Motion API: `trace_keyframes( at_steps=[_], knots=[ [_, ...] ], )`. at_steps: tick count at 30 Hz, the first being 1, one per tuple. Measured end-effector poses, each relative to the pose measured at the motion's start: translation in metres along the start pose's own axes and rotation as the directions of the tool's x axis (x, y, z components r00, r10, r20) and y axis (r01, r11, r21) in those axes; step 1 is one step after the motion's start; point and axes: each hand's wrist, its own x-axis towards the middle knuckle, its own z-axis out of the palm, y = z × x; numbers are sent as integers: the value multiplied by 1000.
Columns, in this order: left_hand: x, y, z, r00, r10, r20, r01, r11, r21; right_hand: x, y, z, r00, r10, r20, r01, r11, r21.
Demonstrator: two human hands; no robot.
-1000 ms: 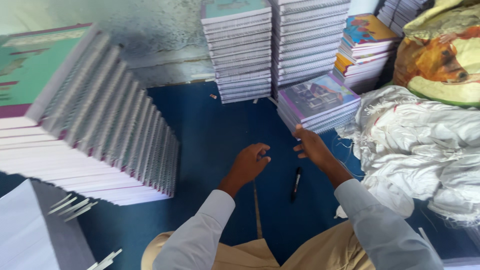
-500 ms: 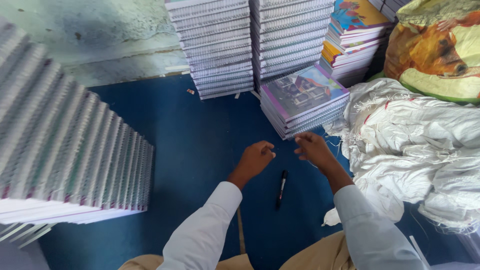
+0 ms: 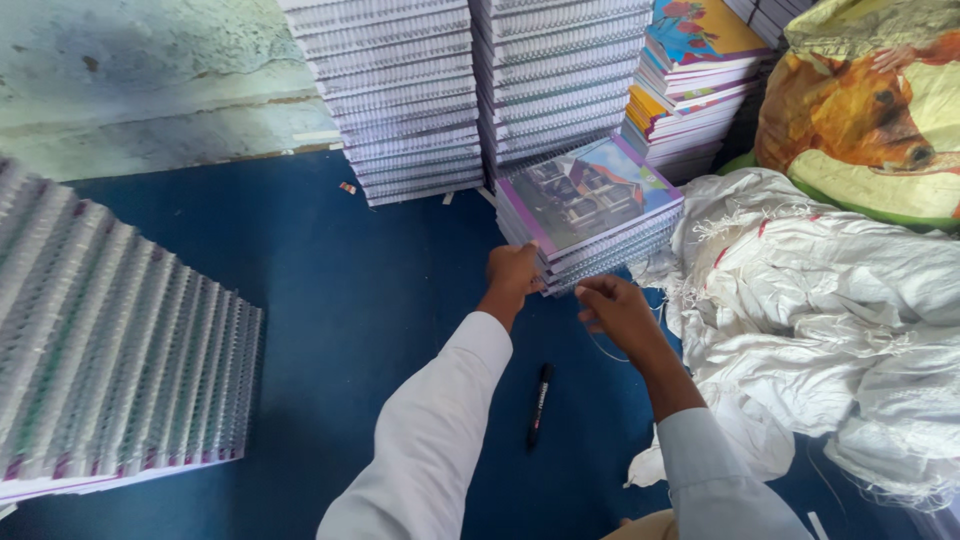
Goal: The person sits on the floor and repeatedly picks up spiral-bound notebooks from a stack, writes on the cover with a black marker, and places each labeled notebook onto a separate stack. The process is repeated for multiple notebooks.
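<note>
1. A short pile of notebooks (image 3: 592,215) sits on the blue floor (image 3: 330,300), just right of the middle of the frame. The top cover shows a house.
2. The left hand (image 3: 513,275) is curled against the near left corner of the pile. Its fingers press on the edges there. It looks like it holds the corner, but the grip is partly hidden.
3. The right hand (image 3: 617,310) is just below the pile's near edge. Its fingers are pinched close together. A thin string (image 3: 610,350) seems to hang by it, but I cannot tell if the hand holds it.
4. The pile looks heavy for its size, as it is many books. Each book is bendy and has a wire spine. The covers look smooth, so the top ones could slide off. I think the best place to hold is low down, at two sides, with both hands under it.
5. A black marker (image 3: 540,405) lies on the floor between the arms.
6. Tall stacks (image 3: 470,90) stand at the top of the frame. White sacks (image 3: 820,310) lie at the right.
</note>
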Motion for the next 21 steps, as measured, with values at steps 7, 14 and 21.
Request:
trace_keyframes(
  at_steps=[7, 14, 21],
  knots=[
    [12, -7, 35, 995, -56, -80, 49, 994, -94, 5, 8, -6, 1000, -3, -27, 2, 999, -37],
    [14, -8, 39, 982, 92, -167, -90, 996, 19, 7, 15, -4, 996, -89, -27, 84, 986, -144],
    [28, 4, 39, 994, -79, -77, 53, 955, -291, 3, 10, -6, 990, -120, -70, 100, 967, -235]
  ],
)
